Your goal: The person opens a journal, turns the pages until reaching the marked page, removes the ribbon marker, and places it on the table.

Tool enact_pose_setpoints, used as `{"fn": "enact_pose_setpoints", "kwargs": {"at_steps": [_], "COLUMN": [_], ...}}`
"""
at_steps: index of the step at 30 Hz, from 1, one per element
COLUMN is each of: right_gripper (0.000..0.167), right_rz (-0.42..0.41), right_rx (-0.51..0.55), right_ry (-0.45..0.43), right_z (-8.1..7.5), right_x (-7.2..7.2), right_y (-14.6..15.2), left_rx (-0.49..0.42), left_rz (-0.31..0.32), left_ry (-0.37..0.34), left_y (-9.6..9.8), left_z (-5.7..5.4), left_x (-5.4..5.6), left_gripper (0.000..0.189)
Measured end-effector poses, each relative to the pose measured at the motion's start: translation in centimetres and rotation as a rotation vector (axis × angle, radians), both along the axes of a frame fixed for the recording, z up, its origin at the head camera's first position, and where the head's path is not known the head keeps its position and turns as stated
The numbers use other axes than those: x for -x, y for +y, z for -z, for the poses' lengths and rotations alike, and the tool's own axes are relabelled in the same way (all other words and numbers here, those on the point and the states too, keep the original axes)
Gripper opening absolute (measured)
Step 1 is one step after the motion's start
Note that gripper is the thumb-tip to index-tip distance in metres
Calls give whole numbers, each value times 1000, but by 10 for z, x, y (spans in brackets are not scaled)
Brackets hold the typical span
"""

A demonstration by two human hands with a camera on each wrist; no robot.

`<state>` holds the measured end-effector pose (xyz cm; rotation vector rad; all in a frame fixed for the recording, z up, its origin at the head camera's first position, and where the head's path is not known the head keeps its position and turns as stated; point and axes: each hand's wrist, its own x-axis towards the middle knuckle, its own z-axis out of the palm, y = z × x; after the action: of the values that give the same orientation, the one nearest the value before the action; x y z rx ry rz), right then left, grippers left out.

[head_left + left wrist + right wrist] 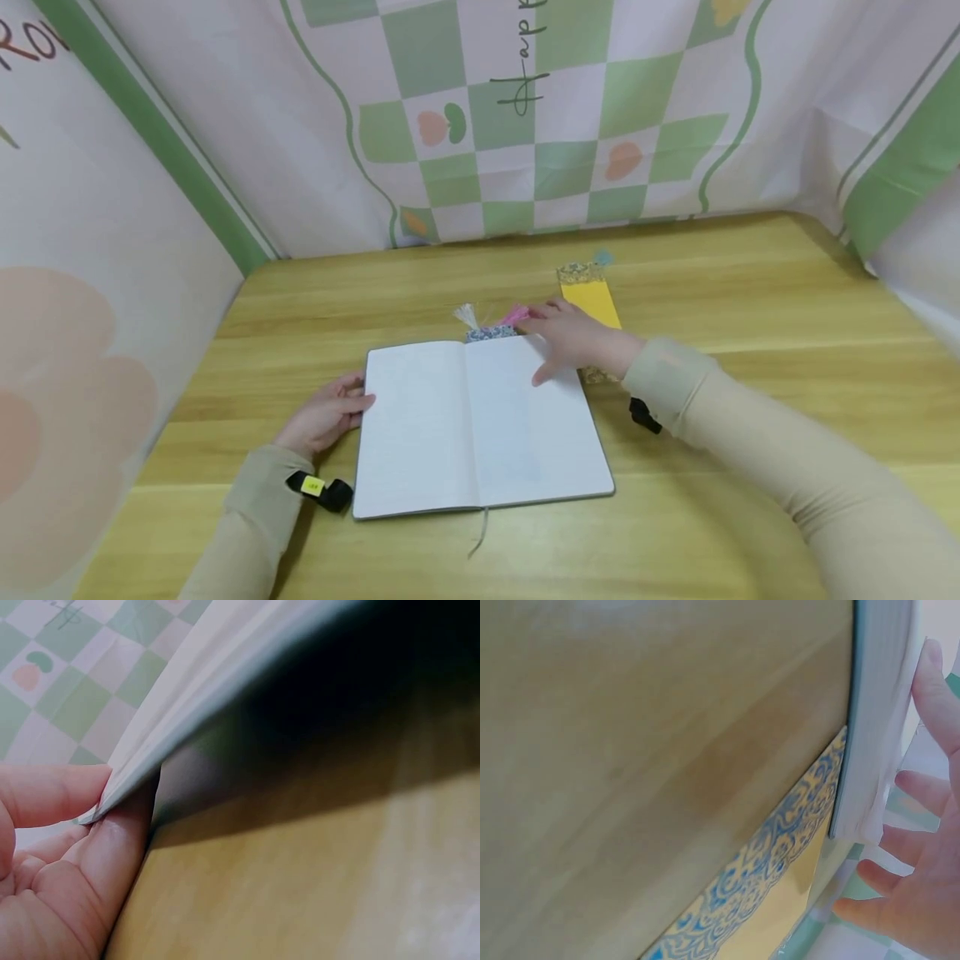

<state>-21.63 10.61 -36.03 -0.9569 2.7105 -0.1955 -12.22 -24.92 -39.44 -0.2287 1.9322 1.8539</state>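
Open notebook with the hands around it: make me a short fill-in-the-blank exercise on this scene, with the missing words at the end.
1. The left hand holds the notebook by its ____ edge, not its right one.
2. The bookmark partly hidden by the right hand has a plain middle coloured ____.
3. Past the notebook's top edge show a white tassel and a ____ tassel.
4. The cloth behind the table has white and ____ checks.

Missing words: left; yellow; pink; green.
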Motion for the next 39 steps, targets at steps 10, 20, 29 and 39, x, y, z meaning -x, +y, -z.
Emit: {"fn": "enact_pose_setpoints", "kwargs": {"at_steps": [10,20,29,39], "right_gripper": [85,79,55,38], "right_rz": [5,-83,-183,-292], "right_rx": [-12,-5,153,316], "right_ry": [14,212,202,193], "right_z": [-1,-6,-2,-8], "right_x": [-4,-19,-36,-55], "right_y": [0,-1,3,2], "left_rx": [-8,2,-4,-11], "left_rz": [9,14,12,11], "left_ry": [7,7,4,-3], "left_y": [0,1,1,1], "left_z": [-1,-4,-3,-3], "left_x": [0,0,-1,0], "left_gripper": [58,59,59,59]}}
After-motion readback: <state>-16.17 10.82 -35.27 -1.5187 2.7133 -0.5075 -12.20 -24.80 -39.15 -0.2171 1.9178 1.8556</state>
